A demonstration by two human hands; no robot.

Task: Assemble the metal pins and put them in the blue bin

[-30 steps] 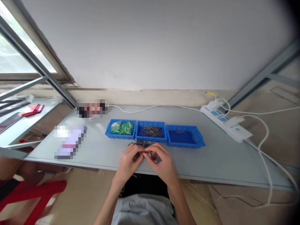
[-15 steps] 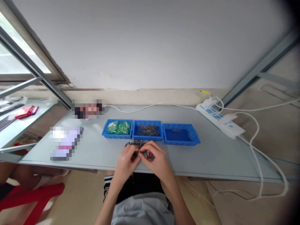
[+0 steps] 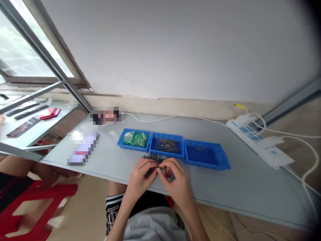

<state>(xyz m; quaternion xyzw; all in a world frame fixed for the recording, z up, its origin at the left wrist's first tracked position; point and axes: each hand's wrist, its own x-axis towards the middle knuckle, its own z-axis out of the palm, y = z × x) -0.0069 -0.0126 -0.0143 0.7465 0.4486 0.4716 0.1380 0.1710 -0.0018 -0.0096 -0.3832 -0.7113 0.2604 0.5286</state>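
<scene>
My left hand (image 3: 140, 177) and my right hand (image 3: 177, 177) meet at the fingertips near the table's front edge. Both pinch a small metal piece (image 3: 158, 168), mostly covered by fingers; its exact kind is too small to make out. Just beyond the fingers lies a pile of dark, thin metal pieces (image 3: 154, 157), partly hidden. Behind it stand three blue trays. The left tray (image 3: 120, 144) holds green bags with whitish slim parts, the middle tray (image 3: 167, 154) holds many dark and brass-coloured thin rods, and the right tray (image 3: 206, 164) has a few thin rods.
A white power strip (image 3: 258, 140) with plugs and cables lies at the right of the table (image 3: 225, 187). Two pixelated objects rest at the left. A white cable (image 3: 163, 117) runs along the wall. Another person's leg and a red stool (image 3: 60, 194) are at lower left.
The camera view has turned, so the table and trays appear shifted right and tilted. Both hands stay together at the fingertips around the small metal piece.
</scene>
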